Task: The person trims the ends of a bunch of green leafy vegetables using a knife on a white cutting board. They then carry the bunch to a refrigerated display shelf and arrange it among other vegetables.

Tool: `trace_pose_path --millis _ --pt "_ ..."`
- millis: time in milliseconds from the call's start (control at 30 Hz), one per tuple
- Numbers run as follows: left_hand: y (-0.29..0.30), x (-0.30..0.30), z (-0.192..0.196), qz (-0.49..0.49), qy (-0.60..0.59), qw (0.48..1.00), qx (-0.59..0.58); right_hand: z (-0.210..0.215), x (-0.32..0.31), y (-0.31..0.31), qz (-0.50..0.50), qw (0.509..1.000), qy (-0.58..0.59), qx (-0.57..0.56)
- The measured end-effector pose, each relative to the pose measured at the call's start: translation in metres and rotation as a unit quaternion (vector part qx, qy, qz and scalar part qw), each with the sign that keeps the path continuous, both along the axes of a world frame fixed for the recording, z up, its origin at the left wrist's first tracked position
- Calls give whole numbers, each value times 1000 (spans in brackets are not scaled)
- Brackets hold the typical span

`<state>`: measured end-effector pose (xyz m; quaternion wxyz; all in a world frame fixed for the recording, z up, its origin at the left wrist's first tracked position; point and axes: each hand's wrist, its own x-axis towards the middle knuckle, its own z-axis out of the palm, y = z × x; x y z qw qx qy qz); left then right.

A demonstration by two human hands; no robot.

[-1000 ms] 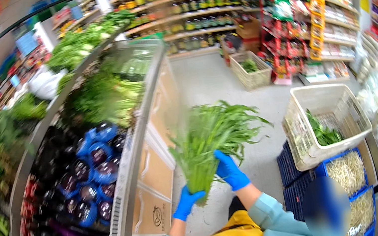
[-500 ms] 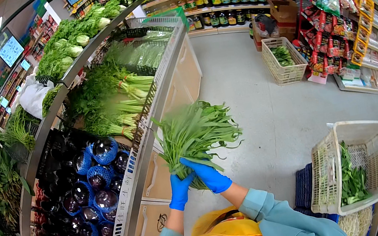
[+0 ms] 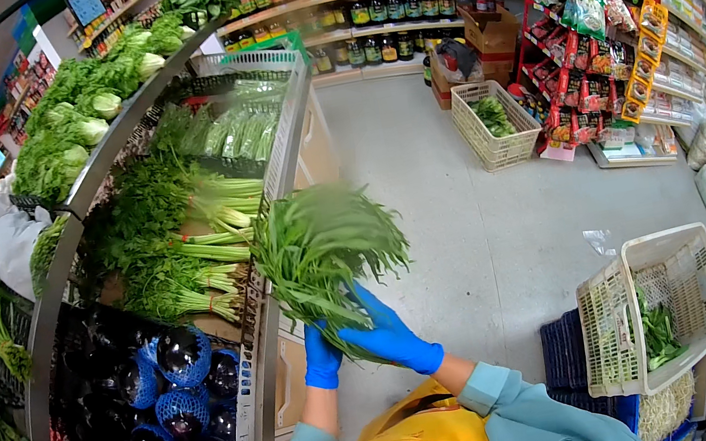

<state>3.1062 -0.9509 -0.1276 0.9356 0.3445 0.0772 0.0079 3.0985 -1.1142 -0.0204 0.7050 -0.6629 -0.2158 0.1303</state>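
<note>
Both my hands wear blue gloves and hold one bunch of long leafy greens (image 3: 325,249) by its stems. My left hand (image 3: 322,361) grips the stems from below. My right hand (image 3: 384,333) wraps over them from the right. The leaves fan up and are blurred. The bunch hangs just right of the produce shelf's front rail (image 3: 261,383), beside celery-like bunches (image 3: 195,234) and dark eggplants in blue foam nets (image 3: 164,410).
A white plastic crate (image 3: 647,310) with some greens stands at my right on blue crates. Another basket (image 3: 491,120) of greens sits on the floor farther back. Snack racks (image 3: 599,35) line the right. Bottle shelves (image 3: 372,9) fill the back wall.
I have turned left from the white crate toward the produce shelf, carrying the bunch in both hands. The bunch is now next to the shelf's front rail.
</note>
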Motion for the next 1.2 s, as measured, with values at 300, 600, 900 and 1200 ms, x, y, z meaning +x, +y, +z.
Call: trace_pose_path --millis 300,600,900,1200 --pt "-5 53 -20 -38 45 997 -46 -64 42 -40 145 959 55 -238" --pt "-3 105 0 -65 50 997 7 -81 92 -52 121 972 50 -193" --pt "-34 81 5 -23 125 980 156 -72 133 -63 14 996 29 -82" --pt "-131 83 59 -58 77 925 369 -95 152 -55 -51 996 23 -62"
